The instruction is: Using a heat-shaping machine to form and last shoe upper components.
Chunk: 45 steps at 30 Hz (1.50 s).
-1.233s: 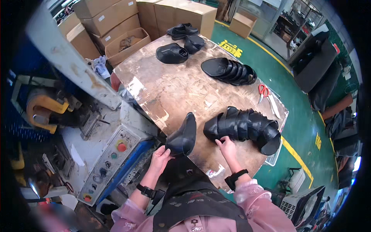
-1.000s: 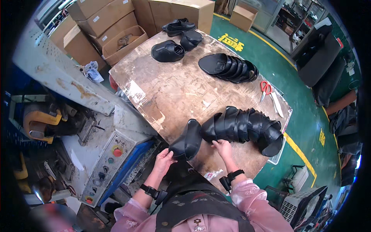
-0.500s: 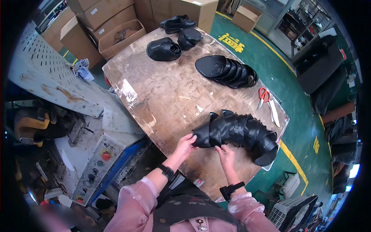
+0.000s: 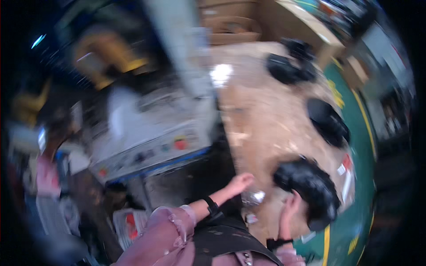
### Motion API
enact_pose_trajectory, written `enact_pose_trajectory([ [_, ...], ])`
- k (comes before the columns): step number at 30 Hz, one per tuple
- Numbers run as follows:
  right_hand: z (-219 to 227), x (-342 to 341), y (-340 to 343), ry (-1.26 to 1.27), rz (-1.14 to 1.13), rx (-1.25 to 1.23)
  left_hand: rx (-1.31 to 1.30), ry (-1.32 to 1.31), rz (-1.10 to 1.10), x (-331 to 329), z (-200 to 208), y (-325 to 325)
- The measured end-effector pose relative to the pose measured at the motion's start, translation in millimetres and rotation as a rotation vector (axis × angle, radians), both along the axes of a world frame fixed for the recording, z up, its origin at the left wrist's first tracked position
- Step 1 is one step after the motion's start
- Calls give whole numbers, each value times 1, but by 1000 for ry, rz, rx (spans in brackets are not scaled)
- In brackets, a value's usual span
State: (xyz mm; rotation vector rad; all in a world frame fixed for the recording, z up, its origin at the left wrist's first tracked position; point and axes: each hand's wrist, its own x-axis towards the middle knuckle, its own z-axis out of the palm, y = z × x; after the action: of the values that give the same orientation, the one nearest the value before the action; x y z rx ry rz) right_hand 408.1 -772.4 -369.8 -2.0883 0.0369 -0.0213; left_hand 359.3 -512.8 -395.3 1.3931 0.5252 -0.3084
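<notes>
Two grips, both blurred; we can't tell how far open the left grip or right grip is. We count two black shoe-part rows: near row just beside the right grip, contact unclear; far row farther up the bench.

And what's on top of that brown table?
A curved row of black shoe parts by the right hand, a black clump beyond, others farther back, plus a blurred red item and white strip. The tabletop beneath them is covered.
</notes>
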Motion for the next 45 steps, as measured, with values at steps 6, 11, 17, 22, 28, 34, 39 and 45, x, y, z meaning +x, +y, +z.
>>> enact_pose_trajectory([
  [6, -5, -54, 120, 308, 523, 78, 129, 39, 375, -255, -27, 121],
  [11, -11, -159, 303, 170, 1132, 189, 560, 19, 1052, -556, 15, 215],
  [17, 25, -317, 461, 133, 1653, -135, 1746, 710, 1375, -789, 116, 299],
  [22, 98, -480, 540, 187, 2004, -184, 1439, 1565, 1292, -909, 123, 351],
  [28, 137, -575, 584, 381, 2258, -208, 1156, 1370, 1088, -935, 144, 396],
  [34, 196, -660, 642, -760, 2050, 395, 1125, 708, 1262, -857, 246, 380],
  [39, 221, -617, 668, -859, 2230, 101, 815, 226, 1164, -773, 277, 383],
  [45, 242, -504, 631, -622, 2276, -237, 1657, -534, 456, -657, 278, 405],
])
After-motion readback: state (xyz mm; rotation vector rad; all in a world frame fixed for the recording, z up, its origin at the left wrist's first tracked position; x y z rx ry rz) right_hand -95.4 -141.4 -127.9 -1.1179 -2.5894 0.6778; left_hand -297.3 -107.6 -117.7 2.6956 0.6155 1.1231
